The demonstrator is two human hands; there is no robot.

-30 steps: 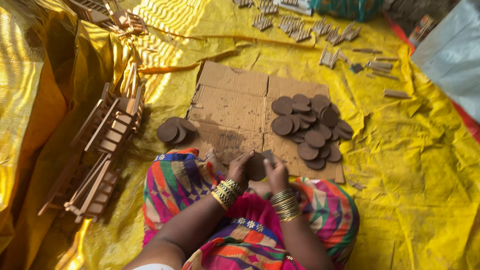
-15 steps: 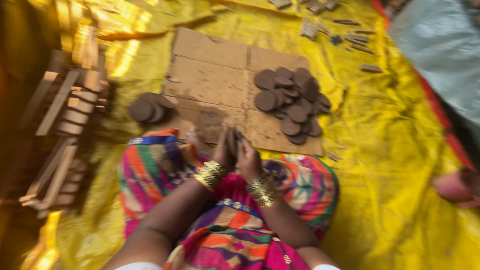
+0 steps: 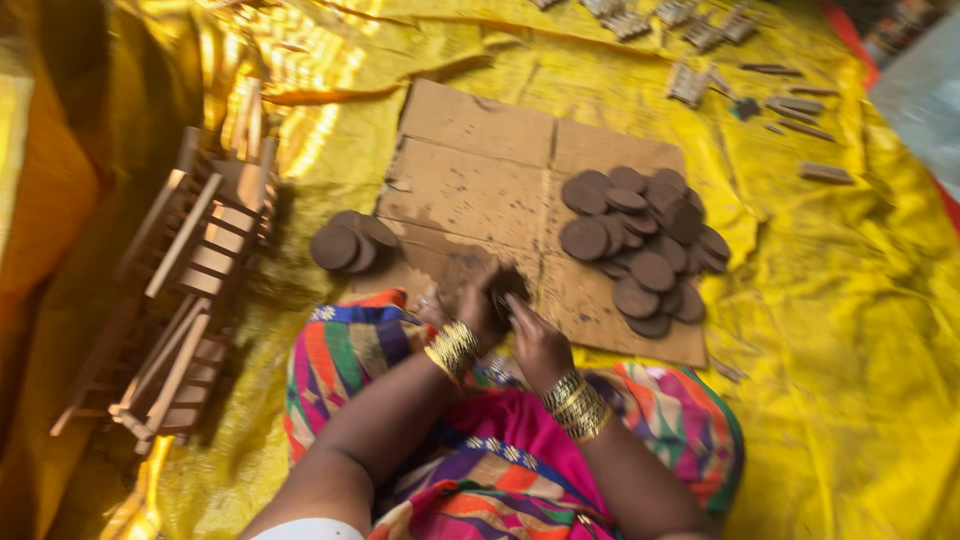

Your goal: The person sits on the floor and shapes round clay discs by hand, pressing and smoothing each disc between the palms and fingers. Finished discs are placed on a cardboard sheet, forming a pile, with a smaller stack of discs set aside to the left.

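Wooden frames [image 3: 190, 270] lie at my left on the yellow sheet [image 3: 830, 330]; small wooden pieces [image 3: 700, 40] are scattered along its far edge.

bare cardboard [image 3: 470, 180] ahead, disc heap [image 3: 640, 240] right, small disc stack [image 3: 350, 243] left, wooden frames [image 3: 190, 270] far left

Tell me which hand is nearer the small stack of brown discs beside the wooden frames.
Left. The left hand is just right of the small stack; the right hand lies farther right, beyond it.
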